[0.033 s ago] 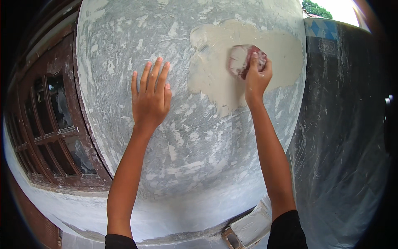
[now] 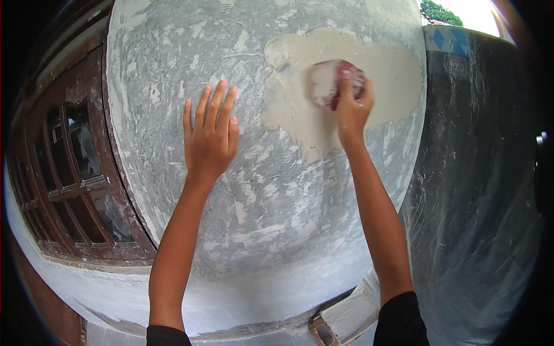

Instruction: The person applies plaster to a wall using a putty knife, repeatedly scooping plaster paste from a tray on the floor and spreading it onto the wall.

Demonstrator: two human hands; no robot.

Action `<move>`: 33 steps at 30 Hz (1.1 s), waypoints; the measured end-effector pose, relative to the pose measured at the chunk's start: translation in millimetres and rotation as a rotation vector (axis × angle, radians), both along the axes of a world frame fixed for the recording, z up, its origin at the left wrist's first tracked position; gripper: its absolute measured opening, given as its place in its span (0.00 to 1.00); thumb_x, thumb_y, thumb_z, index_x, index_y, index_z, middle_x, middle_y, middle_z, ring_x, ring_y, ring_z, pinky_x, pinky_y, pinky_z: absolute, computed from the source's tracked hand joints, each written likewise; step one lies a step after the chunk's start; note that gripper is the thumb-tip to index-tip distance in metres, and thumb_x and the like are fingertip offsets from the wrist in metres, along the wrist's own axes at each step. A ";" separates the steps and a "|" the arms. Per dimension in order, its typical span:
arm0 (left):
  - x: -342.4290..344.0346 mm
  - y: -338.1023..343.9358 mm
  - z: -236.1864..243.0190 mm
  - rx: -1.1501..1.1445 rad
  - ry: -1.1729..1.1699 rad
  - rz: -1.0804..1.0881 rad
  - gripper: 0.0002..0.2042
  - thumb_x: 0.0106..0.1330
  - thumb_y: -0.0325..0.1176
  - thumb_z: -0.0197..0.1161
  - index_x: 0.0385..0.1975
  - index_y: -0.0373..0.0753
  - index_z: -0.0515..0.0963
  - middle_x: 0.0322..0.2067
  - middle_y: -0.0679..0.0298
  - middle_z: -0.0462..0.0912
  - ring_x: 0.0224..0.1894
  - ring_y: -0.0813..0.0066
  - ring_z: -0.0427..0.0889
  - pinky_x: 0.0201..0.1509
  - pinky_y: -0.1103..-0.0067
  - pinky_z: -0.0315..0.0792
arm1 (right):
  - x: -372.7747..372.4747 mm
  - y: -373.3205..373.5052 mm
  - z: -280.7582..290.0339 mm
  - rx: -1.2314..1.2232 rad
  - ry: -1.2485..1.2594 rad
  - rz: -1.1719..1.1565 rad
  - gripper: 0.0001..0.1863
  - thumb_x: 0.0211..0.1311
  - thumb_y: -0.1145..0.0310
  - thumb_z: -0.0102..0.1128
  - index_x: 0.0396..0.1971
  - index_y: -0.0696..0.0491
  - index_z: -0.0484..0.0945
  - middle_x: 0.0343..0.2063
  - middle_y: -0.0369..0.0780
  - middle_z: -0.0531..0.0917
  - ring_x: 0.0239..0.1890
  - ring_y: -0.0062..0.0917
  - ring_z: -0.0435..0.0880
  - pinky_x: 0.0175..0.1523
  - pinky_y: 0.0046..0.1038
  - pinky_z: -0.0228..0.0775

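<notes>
In front of me is a grey, patchy wall (image 2: 259, 196) with a wide patch of wet beige putty (image 2: 392, 81) at its upper right. My right hand (image 2: 354, 109) grips a red putty scraper (image 2: 350, 86) with its thumb laid over it. Pale putty coats the scraper's left part, which lies over the patch and is smeared by motion. To the left, my left hand (image 2: 210, 132) rests flat on the bare grey wall, fingers spread, holding nothing. My right fingers behind the scraper are mostly hidden.
A brown wooden window frame (image 2: 75, 190) with glass panes stands at the left. Dark plastic sheeting (image 2: 473, 173) hangs along the right side. Low down, near my right forearm, sits a putty-smeared pale board or box (image 2: 352, 311).
My right hand and the scraper have shifted slightly to the left across the putty patch. My left hand stays in place on the wall.
</notes>
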State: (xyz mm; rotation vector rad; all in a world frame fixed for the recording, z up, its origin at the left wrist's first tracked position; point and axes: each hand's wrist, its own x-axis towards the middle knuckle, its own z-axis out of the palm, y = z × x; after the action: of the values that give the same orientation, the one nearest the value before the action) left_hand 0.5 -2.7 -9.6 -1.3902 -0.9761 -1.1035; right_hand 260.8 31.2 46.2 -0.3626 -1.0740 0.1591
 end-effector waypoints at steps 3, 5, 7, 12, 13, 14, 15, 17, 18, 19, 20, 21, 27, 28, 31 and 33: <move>-0.5 0.1 -0.1 -0.002 0.002 -0.006 0.25 0.73 0.37 0.46 0.71 0.52 0.64 0.72 0.69 0.62 0.75 0.67 0.58 0.79 0.57 0.45 | -11.1 1.4 -1.2 0.186 -0.342 -0.123 0.16 0.68 0.64 0.63 0.49 0.60 0.78 0.34 0.40 0.85 0.36 0.21 0.84 0.44 0.23 0.76; 0.3 0.0 0.4 0.000 0.005 -0.007 0.25 0.73 0.37 0.47 0.71 0.52 0.64 0.72 0.69 0.62 0.75 0.67 0.58 0.79 0.57 0.45 | -6.4 16.2 14.7 0.301 -0.493 -0.299 0.16 0.68 0.65 0.62 0.49 0.60 0.78 0.35 0.41 0.86 0.37 0.24 0.85 0.44 0.26 0.77; -1.1 -0.7 0.6 -0.006 0.006 -0.006 0.25 0.73 0.37 0.47 0.71 0.52 0.64 0.72 0.69 0.62 0.75 0.67 0.58 0.79 0.57 0.45 | -3.2 6.0 31.1 0.135 -0.336 -0.265 0.15 0.66 0.65 0.64 0.47 0.60 0.79 0.35 0.44 0.87 0.38 0.27 0.86 0.46 0.28 0.77; -0.6 -0.9 -0.7 -0.010 0.002 -0.001 0.25 0.73 0.37 0.47 0.72 0.52 0.64 0.73 0.70 0.62 0.75 0.68 0.57 0.79 0.57 0.44 | -21.2 4.8 30.0 0.181 -0.213 -0.239 0.17 0.64 0.64 0.66 0.46 0.61 0.80 0.36 0.47 0.86 0.38 0.33 0.86 0.47 0.32 0.76; -2.6 -0.9 -1.2 -0.015 -0.003 0.013 0.25 0.74 0.37 0.47 0.72 0.52 0.63 0.73 0.70 0.62 0.75 0.68 0.57 0.79 0.58 0.44 | -29.8 1.0 26.1 0.224 -0.443 -0.326 0.18 0.65 0.64 0.65 0.47 0.62 0.79 0.36 0.46 0.86 0.38 0.33 0.86 0.47 0.32 0.76; -1.9 -1.5 -1.3 -0.015 -0.001 0.010 0.25 0.74 0.37 0.47 0.72 0.52 0.63 0.73 0.70 0.62 0.75 0.68 0.57 0.79 0.58 0.44 | -28.9 0.9 29.3 0.210 -0.482 -0.391 0.19 0.65 0.64 0.65 0.48 0.63 0.78 0.37 0.46 0.87 0.39 0.33 0.86 0.48 0.32 0.75; -0.5 -1.3 0.1 -0.013 0.000 0.002 0.25 0.73 0.37 0.48 0.72 0.52 0.63 0.73 0.70 0.62 0.75 0.68 0.57 0.79 0.58 0.44 | -23.4 5.1 35.8 0.210 -0.479 -0.398 0.19 0.65 0.64 0.65 0.48 0.63 0.78 0.37 0.46 0.87 0.39 0.33 0.86 0.48 0.32 0.75; -0.1 -0.3 0.5 -0.009 -0.003 -0.003 0.25 0.73 0.37 0.48 0.72 0.52 0.63 0.73 0.70 0.62 0.75 0.68 0.57 0.79 0.58 0.44 | -18.9 6.7 47.8 0.103 -0.057 -0.277 0.18 0.64 0.64 0.66 0.47 0.62 0.79 0.36 0.46 0.87 0.39 0.32 0.86 0.48 0.32 0.76; -0.4 0.7 -0.1 -0.013 -0.001 -0.009 0.26 0.73 0.36 0.48 0.71 0.52 0.63 0.73 0.70 0.61 0.75 0.68 0.57 0.79 0.57 0.44 | -20.3 -1.9 44.6 0.051 0.040 -0.062 0.18 0.64 0.64 0.66 0.47 0.61 0.79 0.36 0.46 0.87 0.38 0.32 0.86 0.48 0.31 0.76; -1.3 1.4 -0.6 -0.016 0.000 -0.016 0.26 0.73 0.36 0.48 0.71 0.52 0.64 0.73 0.70 0.61 0.75 0.68 0.57 0.79 0.57 0.44 | -22.7 -0.6 40.0 0.051 0.037 -0.058 0.18 0.64 0.64 0.66 0.47 0.61 0.79 0.36 0.46 0.87 0.38 0.32 0.86 0.48 0.31 0.76; -1.2 1.0 -0.6 -0.015 0.000 -0.015 0.26 0.73 0.36 0.48 0.71 0.52 0.64 0.73 0.70 0.61 0.75 0.68 0.57 0.79 0.57 0.44 | -22.9 2.0 35.1 0.127 -0.112 -0.102 0.17 0.65 0.64 0.65 0.46 0.61 0.79 0.35 0.45 0.87 0.38 0.31 0.86 0.47 0.31 0.76; -1.2 0.5 -0.6 -0.015 0.001 -0.016 0.26 0.73 0.36 0.49 0.71 0.52 0.64 0.73 0.70 0.61 0.75 0.68 0.57 0.79 0.57 0.44 | -22.9 5.0 32.6 0.203 -0.262 -0.146 0.16 0.66 0.64 0.65 0.45 0.61 0.79 0.34 0.45 0.87 0.38 0.30 0.86 0.46 0.31 0.76; -0.2 0.5 -0.5 -0.017 0.000 -0.023 0.26 0.72 0.36 0.49 0.71 0.52 0.63 0.73 0.70 0.61 0.75 0.67 0.57 0.79 0.57 0.44 | -14.6 -3.5 49.0 0.055 0.044 0.053 0.16 0.65 0.64 0.66 0.45 0.61 0.80 0.33 0.42 0.86 0.34 0.26 0.85 0.43 0.28 0.76; -1.2 1.0 -0.8 -0.018 0.002 -0.016 0.26 0.72 0.36 0.49 0.72 0.52 0.63 0.73 0.70 0.61 0.75 0.67 0.57 0.79 0.57 0.44 | -17.1 2.9 45.3 0.173 -0.153 -0.056 0.16 0.65 0.64 0.66 0.44 0.61 0.80 0.32 0.43 0.86 0.33 0.25 0.85 0.42 0.28 0.76; -1.2 -0.7 -0.2 -0.013 -0.001 -0.021 0.26 0.73 0.36 0.49 0.72 0.52 0.63 0.73 0.69 0.61 0.75 0.67 0.57 0.79 0.57 0.44 | -17.4 4.3 43.8 0.363 -0.479 -0.394 0.15 0.66 0.65 0.65 0.44 0.61 0.80 0.33 0.42 0.87 0.29 0.21 0.84 0.35 0.27 0.78; -0.2 -0.6 0.3 -0.014 0.001 -0.023 0.26 0.73 0.36 0.48 0.72 0.52 0.63 0.73 0.69 0.61 0.75 0.67 0.57 0.79 0.57 0.44 | -15.8 -5.7 53.7 0.161 -0.200 -0.306 0.14 0.66 0.66 0.65 0.42 0.61 0.80 0.33 0.43 0.87 0.28 0.22 0.84 0.32 0.26 0.77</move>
State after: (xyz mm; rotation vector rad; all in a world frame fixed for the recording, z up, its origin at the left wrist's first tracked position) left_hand 0.3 -3.3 -9.3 -1.4164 -0.9715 -1.1149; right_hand 245.0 25.5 99.9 -0.3987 -1.2049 -0.2397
